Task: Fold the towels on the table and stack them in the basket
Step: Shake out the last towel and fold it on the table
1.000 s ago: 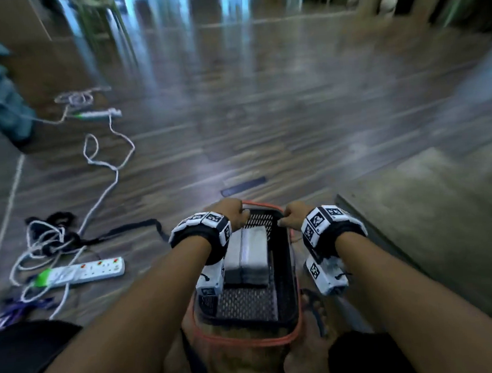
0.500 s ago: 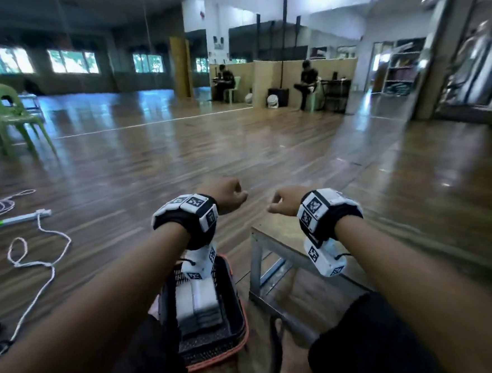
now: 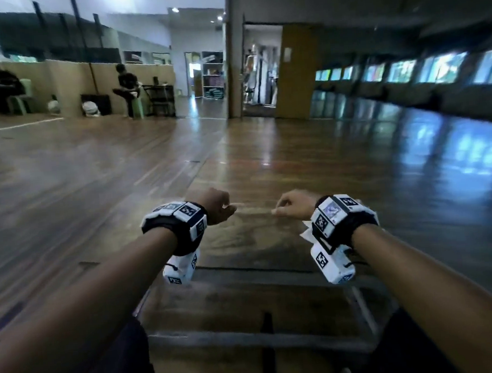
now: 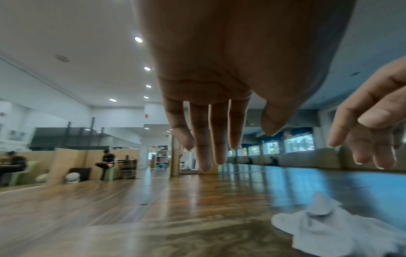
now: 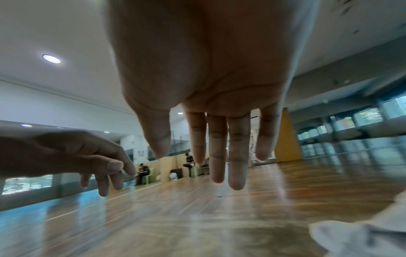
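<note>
Left hand (image 3: 215, 205) and right hand (image 3: 294, 204) hang loose, grasping nothing
Crumpled towel (image 4: 338, 231) waits beneath the right hand, likely next for folding

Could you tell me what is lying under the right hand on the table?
A crumpled white towel lies on the table below the right hand, apart from its fingers. The head view hides most of it behind the wrist camera.
</note>
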Motion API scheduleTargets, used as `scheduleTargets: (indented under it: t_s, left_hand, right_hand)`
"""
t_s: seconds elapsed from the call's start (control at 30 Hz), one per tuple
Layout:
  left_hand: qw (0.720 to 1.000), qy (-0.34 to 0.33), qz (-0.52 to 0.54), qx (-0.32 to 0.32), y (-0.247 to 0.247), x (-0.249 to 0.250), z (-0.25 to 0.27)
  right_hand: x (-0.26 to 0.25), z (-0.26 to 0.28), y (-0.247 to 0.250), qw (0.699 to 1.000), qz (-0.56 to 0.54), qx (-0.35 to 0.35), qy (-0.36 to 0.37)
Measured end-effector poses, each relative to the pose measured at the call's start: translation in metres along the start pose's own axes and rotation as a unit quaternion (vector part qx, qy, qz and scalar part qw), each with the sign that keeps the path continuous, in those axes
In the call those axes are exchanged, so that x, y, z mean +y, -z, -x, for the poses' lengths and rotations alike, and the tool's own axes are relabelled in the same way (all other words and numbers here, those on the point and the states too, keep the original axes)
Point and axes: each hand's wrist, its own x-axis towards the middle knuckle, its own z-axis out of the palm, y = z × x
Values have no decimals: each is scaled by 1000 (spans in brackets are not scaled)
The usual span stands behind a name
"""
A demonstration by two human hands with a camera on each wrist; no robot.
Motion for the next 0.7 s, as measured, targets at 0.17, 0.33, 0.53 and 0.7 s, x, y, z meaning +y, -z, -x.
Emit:
scheduleTargets:
  t_s: [0.17,0.33,0.53,0.7]
  left_hand:
    - [993,-114,11,-43,-32,94,-36]
    - [980,-167,13,-111,-87,145,-67]
    - [961,-200,57,-179,-166,170,-106]
    - [970,-185,40,-151,-215,185,-145]
  right_hand:
    - [104,45,5,992,-13,1,-124]
    - [179,69,-16,975,-23,12,-223]
    - [236,59,-68,964,-28,11,-265]
    - [263,17,-97,972,-17,22,-234]
